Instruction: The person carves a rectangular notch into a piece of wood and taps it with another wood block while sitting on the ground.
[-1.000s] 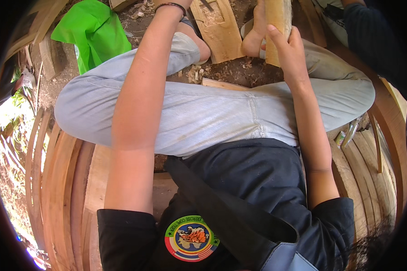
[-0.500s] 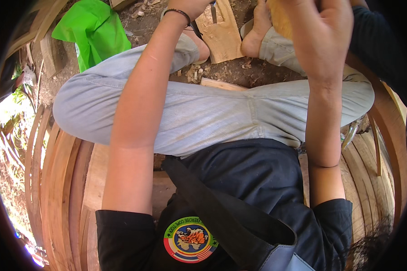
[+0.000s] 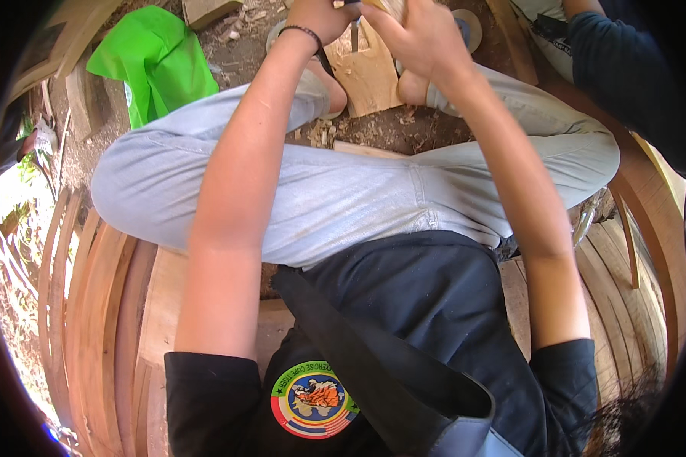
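Observation:
A pale wooden board [image 3: 370, 84] lies on the ground between my feet, with a squarish notch cut into it. The narrow metal blade of a chisel [image 3: 354, 36] stands upright over that notch. My left hand [image 3: 322, 17], a dark bracelet at its wrist, is closed round the chisel's handle at the top edge. Close by on the right, my right hand [image 3: 419, 38] grips a light wooden piece [image 3: 392, 6], perhaps a mallet; the picture's edge cuts most of it off. That piece is beside the chisel's top; whether they touch, I cannot tell.
Wood chips [image 3: 324, 135] litter the soil around the board. A bright green bag [image 3: 156, 65] lies at the left. Another person's dark sleeve [image 3: 625, 76] is at the upper right. Long timber strips [image 3: 103, 305] flank me, and a wooden offcut [image 3: 209, 9] sits at the top.
My right hand has swung left and down from its raised place, bringing the wooden piece beside the chisel. My left hand stays on the chisel, barely moved.

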Demonstrator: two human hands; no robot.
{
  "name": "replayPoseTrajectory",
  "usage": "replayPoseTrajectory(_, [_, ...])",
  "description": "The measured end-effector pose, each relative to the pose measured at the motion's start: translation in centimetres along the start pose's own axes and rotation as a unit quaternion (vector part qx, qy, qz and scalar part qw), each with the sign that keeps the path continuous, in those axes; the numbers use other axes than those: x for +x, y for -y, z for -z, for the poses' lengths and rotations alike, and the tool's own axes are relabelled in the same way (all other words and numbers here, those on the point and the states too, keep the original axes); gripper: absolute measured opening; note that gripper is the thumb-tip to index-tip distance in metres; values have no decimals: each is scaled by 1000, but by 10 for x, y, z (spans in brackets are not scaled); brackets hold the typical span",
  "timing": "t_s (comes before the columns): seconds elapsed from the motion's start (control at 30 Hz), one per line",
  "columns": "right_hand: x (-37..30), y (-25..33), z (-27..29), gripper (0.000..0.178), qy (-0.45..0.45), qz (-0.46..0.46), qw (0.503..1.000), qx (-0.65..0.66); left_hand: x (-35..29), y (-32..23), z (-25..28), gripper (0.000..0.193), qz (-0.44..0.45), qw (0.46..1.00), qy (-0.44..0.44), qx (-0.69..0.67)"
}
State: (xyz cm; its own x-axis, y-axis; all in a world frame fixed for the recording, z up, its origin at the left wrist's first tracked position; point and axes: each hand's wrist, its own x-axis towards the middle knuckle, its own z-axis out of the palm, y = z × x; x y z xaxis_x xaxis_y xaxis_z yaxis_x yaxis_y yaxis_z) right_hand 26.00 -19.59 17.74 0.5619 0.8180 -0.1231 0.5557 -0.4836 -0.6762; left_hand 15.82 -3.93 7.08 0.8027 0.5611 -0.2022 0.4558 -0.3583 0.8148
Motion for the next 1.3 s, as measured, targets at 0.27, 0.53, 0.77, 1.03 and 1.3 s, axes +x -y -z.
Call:
replayPoseTrajectory(0.27, [-48, -67, -11, 38, -100, -228, 902, 353, -7, 101, 42, 20, 367, 838, -174, -364])
replayPoseTrajectory(0.53, [-39, -59, -19, 38, -92, -164, 900, 392, 10, 15, 41, 27, 146, 972, -116, -145])
replayPoseTrajectory(0.77, [-46, -56, -26, 35, -45, -135, 938, 316, 12, 45, 25, 28, 84, 987, -100, -90])
replayPoseTrajectory(1.03, [-39, 29, 56, 35, -84, 18, 931, 354, -5, 9, 22, 41, 5, 993, -48, -104])
replayPoseTrajectory(1.3, [-27, 2, 17, 34, 6, 31, 998, -50, 3, 5, 2, 45, -54, 992, 14, -109])
